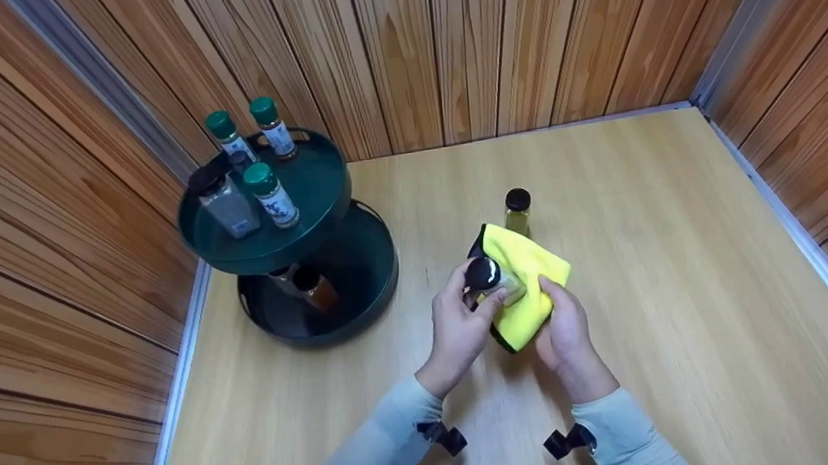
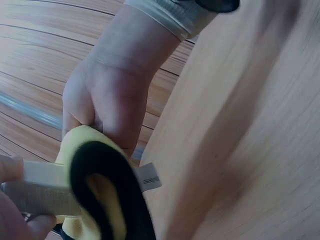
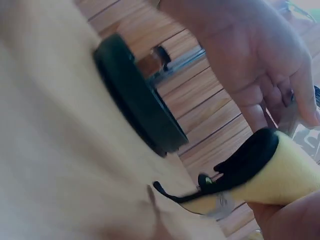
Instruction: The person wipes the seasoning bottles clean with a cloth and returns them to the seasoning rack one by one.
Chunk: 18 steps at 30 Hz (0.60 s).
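My left hand (image 1: 460, 326) grips a clear spice jar (image 1: 513, 287) by its black-capped end, the jar tilted over the table. My right hand (image 1: 565, 328) holds a yellow cloth (image 1: 528, 249) with black edging, its thumb on top of the fold. Cloth wraps round the lower part of the jar, hiding its base. In the left wrist view, the jar (image 2: 42, 195) runs into the folded cloth (image 2: 80, 142), and a small white tag sticks out. Seen from the right wrist, the left hand (image 3: 260, 55) pinches the jar above the cloth (image 3: 295, 175).
Just behind the cloth stands another black-capped jar (image 1: 517, 212). To the left is a two-tier dark green rack (image 1: 339, 186); several jars, some green-capped (image 1: 272, 196), sit on top, and an orange-brown jar (image 1: 318, 289) is below. Wood-panelled walls (image 1: 428, 51) enclose the table.
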Tool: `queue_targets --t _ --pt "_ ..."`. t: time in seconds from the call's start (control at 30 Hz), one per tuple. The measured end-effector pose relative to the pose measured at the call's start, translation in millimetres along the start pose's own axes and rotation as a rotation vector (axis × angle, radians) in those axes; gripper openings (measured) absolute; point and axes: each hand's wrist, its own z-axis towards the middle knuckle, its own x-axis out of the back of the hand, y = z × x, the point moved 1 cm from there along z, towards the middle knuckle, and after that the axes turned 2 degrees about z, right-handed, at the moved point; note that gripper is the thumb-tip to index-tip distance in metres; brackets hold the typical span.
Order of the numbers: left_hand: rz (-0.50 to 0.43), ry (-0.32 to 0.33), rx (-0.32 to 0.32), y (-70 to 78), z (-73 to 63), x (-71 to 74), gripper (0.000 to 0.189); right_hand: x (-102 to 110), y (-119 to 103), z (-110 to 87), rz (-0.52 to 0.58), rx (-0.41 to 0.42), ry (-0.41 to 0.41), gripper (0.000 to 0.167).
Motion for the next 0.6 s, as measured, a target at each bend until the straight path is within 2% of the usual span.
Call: queue_targets --t 0.13,0.3,0.43,0.6 --pt "0.047 -0.061 -0.048 2.6 5.9 4.3 0.054 2.6 -4.6 4.1 -0.028 -0.115 -0.014 0.042" --pt "0.129 -0.075 -0.142 9.1 14.8 12.6 0.052 6.1 -16.5 6.2 -0.089 -0.162 -0.029 0.033" --pt "0.195 -0.04 -0.179 10.9 18.8 19.2 0.049 7.3 -26.0 3.3 -0.145 -0.153 -0.006 0.029" --pt "0.214 -0.029 -0.162 11.6 16.8 20.4 0.046 6.0 -34.8 -0.2 -0.172 -0.099 0.069 0.034"
